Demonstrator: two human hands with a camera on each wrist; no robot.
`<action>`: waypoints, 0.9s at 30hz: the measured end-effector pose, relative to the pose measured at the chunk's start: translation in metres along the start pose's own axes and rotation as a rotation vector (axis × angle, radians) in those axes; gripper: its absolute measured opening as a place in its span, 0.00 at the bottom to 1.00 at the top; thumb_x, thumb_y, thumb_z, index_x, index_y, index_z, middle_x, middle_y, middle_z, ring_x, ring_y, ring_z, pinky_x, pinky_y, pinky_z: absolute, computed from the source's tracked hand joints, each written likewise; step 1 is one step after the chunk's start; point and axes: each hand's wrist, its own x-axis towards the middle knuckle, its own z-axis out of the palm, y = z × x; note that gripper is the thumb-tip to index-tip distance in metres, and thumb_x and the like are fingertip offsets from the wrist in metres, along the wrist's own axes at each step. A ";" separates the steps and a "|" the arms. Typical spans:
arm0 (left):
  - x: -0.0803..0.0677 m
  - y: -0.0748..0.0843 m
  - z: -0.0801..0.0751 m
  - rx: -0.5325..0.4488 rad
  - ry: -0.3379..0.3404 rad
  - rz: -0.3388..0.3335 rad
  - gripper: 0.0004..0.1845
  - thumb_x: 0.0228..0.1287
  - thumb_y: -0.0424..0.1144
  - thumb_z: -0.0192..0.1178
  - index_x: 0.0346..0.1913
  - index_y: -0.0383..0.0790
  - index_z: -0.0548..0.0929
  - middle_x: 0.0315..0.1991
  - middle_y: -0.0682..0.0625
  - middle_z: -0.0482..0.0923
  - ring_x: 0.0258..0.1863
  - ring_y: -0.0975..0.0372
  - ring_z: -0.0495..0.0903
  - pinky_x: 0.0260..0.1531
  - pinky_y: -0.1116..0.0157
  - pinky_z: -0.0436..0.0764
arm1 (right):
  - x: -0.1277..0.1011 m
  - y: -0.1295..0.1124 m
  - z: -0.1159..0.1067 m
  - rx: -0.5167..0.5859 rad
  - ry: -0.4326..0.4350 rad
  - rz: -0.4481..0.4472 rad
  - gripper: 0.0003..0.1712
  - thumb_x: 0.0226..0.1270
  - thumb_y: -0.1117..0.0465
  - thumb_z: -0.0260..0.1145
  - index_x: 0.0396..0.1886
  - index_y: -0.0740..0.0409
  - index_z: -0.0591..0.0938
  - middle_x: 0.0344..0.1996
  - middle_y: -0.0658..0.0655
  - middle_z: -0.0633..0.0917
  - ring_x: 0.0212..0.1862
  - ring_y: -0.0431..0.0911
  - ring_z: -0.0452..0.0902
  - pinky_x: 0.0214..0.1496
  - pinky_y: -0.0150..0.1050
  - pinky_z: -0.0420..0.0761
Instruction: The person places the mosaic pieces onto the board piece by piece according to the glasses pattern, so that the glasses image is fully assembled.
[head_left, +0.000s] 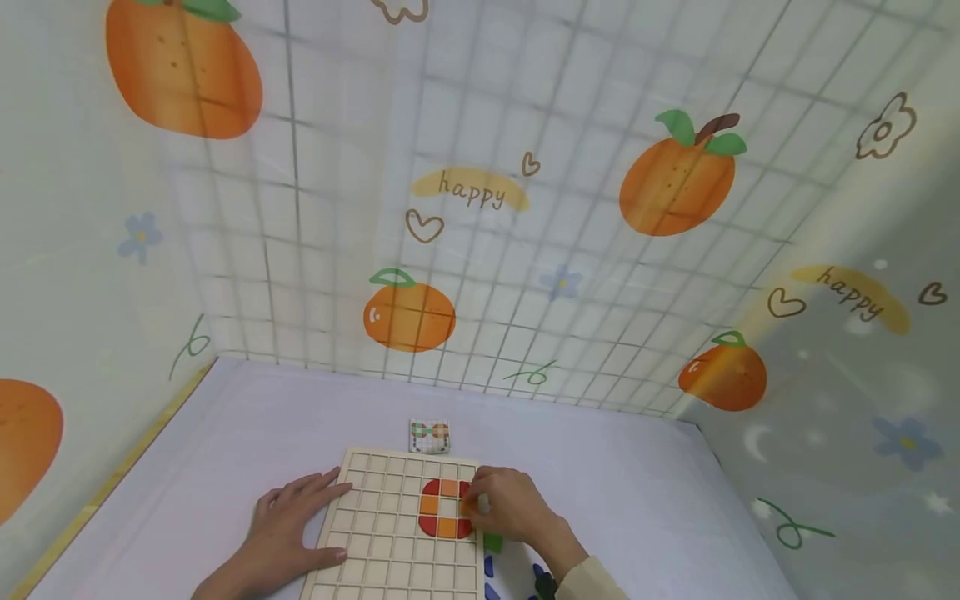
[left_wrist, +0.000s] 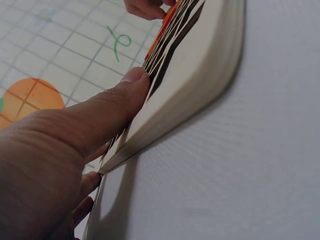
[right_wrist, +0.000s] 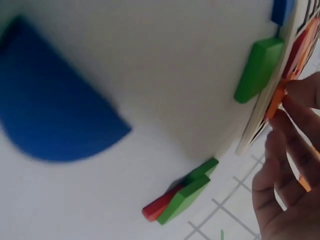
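Observation:
A wooden grid board [head_left: 390, 550] lies on the white table. In its squares sits a ring of red and orange pieces [head_left: 442, 508]. My left hand [head_left: 300, 517] lies flat on the board's left edge with straight fingers, and its thumb [left_wrist: 117, 107] presses on the board's top face [left_wrist: 200, 70]. At the ring's right side my right hand [head_left: 480, 500] curls over the board. Its fingertips [right_wrist: 295, 100] pinch a small orange piece [right_wrist: 275, 102] at the board's edge.
A small pattern card [head_left: 429, 436] lies just beyond the board. Right of the board lie loose pieces: a green block [right_wrist: 257, 70], a blue half-disc [right_wrist: 55, 115], stacked green and red bits [right_wrist: 180, 197]. Printed cloth walls enclose the table on three sides.

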 end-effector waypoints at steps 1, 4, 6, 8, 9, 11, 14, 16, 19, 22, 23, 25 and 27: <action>0.000 0.000 0.000 0.001 -0.001 0.001 0.49 0.39 0.72 0.69 0.68 0.54 0.73 0.72 0.47 0.63 0.68 0.47 0.56 0.58 0.38 0.47 | -0.001 0.001 0.000 0.004 -0.003 -0.010 0.05 0.55 0.55 0.75 0.33 0.44 0.91 0.33 0.36 0.81 0.35 0.32 0.75 0.39 0.30 0.78; -0.001 0.000 0.001 0.002 -0.009 -0.003 0.49 0.39 0.72 0.69 0.68 0.54 0.73 0.72 0.47 0.63 0.68 0.47 0.56 0.58 0.38 0.47 | -0.004 0.002 0.000 0.008 -0.012 -0.040 0.02 0.58 0.56 0.74 0.32 0.44 0.91 0.34 0.36 0.82 0.37 0.32 0.76 0.41 0.31 0.79; 0.000 0.001 0.001 0.005 -0.013 -0.011 0.49 0.39 0.72 0.68 0.68 0.54 0.73 0.72 0.47 0.63 0.68 0.47 0.56 0.58 0.38 0.47 | -0.005 0.002 -0.001 -0.001 -0.013 -0.065 0.02 0.58 0.57 0.74 0.31 0.44 0.91 0.36 0.37 0.83 0.40 0.33 0.77 0.43 0.32 0.80; -0.001 0.001 0.000 0.005 -0.009 -0.009 0.50 0.39 0.72 0.69 0.67 0.54 0.74 0.72 0.46 0.63 0.68 0.46 0.56 0.58 0.38 0.47 | -0.005 0.002 -0.001 -0.002 -0.015 -0.090 0.02 0.58 0.58 0.75 0.31 0.45 0.91 0.36 0.38 0.83 0.40 0.33 0.77 0.44 0.32 0.80; -0.001 0.001 0.000 0.006 -0.007 -0.011 0.50 0.39 0.72 0.69 0.67 0.53 0.74 0.72 0.46 0.63 0.68 0.46 0.56 0.58 0.38 0.47 | -0.004 0.002 -0.001 0.009 -0.016 -0.098 0.02 0.58 0.59 0.75 0.31 0.46 0.90 0.35 0.38 0.84 0.39 0.33 0.78 0.43 0.31 0.79; -0.001 0.002 -0.001 0.003 -0.005 -0.011 0.50 0.39 0.72 0.69 0.67 0.53 0.74 0.72 0.46 0.63 0.68 0.46 0.56 0.58 0.38 0.47 | -0.004 0.002 -0.001 0.029 -0.017 -0.103 0.04 0.58 0.61 0.76 0.32 0.47 0.90 0.34 0.39 0.84 0.37 0.32 0.77 0.41 0.29 0.79; -0.001 0.001 0.000 0.003 -0.008 -0.004 0.50 0.39 0.72 0.69 0.68 0.53 0.74 0.72 0.45 0.63 0.68 0.46 0.56 0.58 0.37 0.47 | -0.004 0.001 -0.001 0.030 -0.016 -0.087 0.04 0.58 0.61 0.76 0.32 0.46 0.90 0.32 0.38 0.84 0.35 0.31 0.77 0.39 0.28 0.78; -0.001 0.000 0.000 0.008 -0.005 -0.004 0.50 0.39 0.72 0.69 0.68 0.53 0.73 0.72 0.46 0.63 0.68 0.46 0.56 0.58 0.38 0.48 | -0.005 0.001 0.000 0.001 -0.010 -0.064 0.04 0.58 0.60 0.76 0.32 0.45 0.90 0.33 0.37 0.84 0.36 0.32 0.77 0.39 0.29 0.79; 0.000 0.000 0.000 0.016 0.008 0.003 0.50 0.39 0.72 0.69 0.68 0.53 0.73 0.72 0.46 0.63 0.68 0.47 0.56 0.58 0.38 0.48 | -0.008 -0.001 -0.002 -0.026 -0.009 -0.010 0.03 0.59 0.56 0.75 0.34 0.43 0.90 0.35 0.37 0.84 0.39 0.34 0.77 0.39 0.32 0.80; 0.001 0.001 0.000 0.017 0.009 0.011 0.50 0.40 0.72 0.68 0.68 0.53 0.73 0.72 0.46 0.63 0.68 0.46 0.56 0.58 0.37 0.48 | -0.015 0.001 -0.004 -0.004 -0.013 0.075 0.04 0.60 0.54 0.74 0.35 0.43 0.90 0.34 0.37 0.83 0.38 0.33 0.77 0.38 0.33 0.80; 0.001 0.001 0.000 0.018 0.006 0.010 0.50 0.40 0.72 0.68 0.68 0.53 0.73 0.72 0.46 0.63 0.68 0.46 0.56 0.58 0.37 0.48 | -0.019 0.002 -0.005 0.011 -0.018 0.109 0.04 0.60 0.54 0.74 0.36 0.44 0.90 0.34 0.37 0.83 0.37 0.33 0.77 0.37 0.34 0.80; 0.001 0.003 -0.001 0.015 0.002 0.006 0.50 0.40 0.72 0.68 0.68 0.53 0.73 0.72 0.45 0.63 0.68 0.46 0.56 0.58 0.37 0.47 | -0.027 0.005 -0.005 0.029 -0.033 0.168 0.06 0.59 0.53 0.75 0.36 0.45 0.90 0.33 0.37 0.82 0.35 0.33 0.76 0.37 0.34 0.80; 0.001 0.004 -0.002 0.018 -0.002 -0.004 0.50 0.40 0.72 0.68 0.68 0.53 0.74 0.72 0.46 0.63 0.68 0.46 0.56 0.59 0.37 0.47 | -0.035 0.008 -0.005 0.046 -0.057 0.224 0.08 0.58 0.53 0.75 0.36 0.46 0.89 0.33 0.37 0.81 0.34 0.33 0.75 0.36 0.35 0.79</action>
